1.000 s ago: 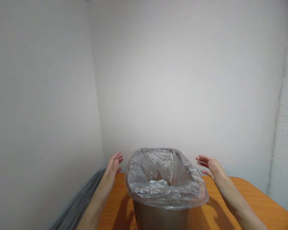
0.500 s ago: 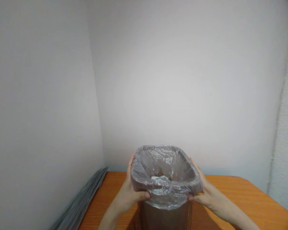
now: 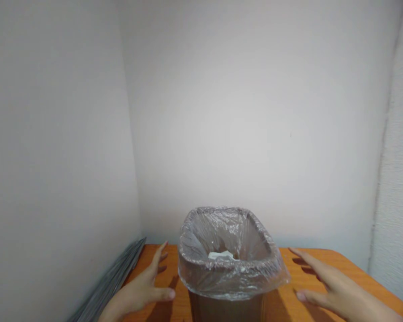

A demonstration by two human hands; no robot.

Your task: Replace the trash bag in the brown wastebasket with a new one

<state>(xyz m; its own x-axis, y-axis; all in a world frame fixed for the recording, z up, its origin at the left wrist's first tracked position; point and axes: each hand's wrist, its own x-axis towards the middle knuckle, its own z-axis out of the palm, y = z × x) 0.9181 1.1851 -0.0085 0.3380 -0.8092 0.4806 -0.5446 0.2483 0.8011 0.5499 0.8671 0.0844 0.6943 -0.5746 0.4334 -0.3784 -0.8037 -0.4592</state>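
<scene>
Left hand (image 3: 137, 293) and right hand (image 3: 339, 286) released the bin (image 3: 226, 308), base hidden

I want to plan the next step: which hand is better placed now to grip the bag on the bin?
Probably the left hand: its thumb ends nearer the bag than the thumb of the right hand does. Both hands are open and apart from the bag, so the advantage is small.

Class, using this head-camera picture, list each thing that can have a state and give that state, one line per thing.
left hand: open, fingers spread, empty, left of the wastebasket
right hand: open, fingers spread, empty, right of the wastebasket
wastebasket: upright, base out of view
clear plastic liner: fitted inside, folded over the rim, wrinkled
white scrap: crumpled, inside the liner
grey bundle: flat, along the left wall
</scene>
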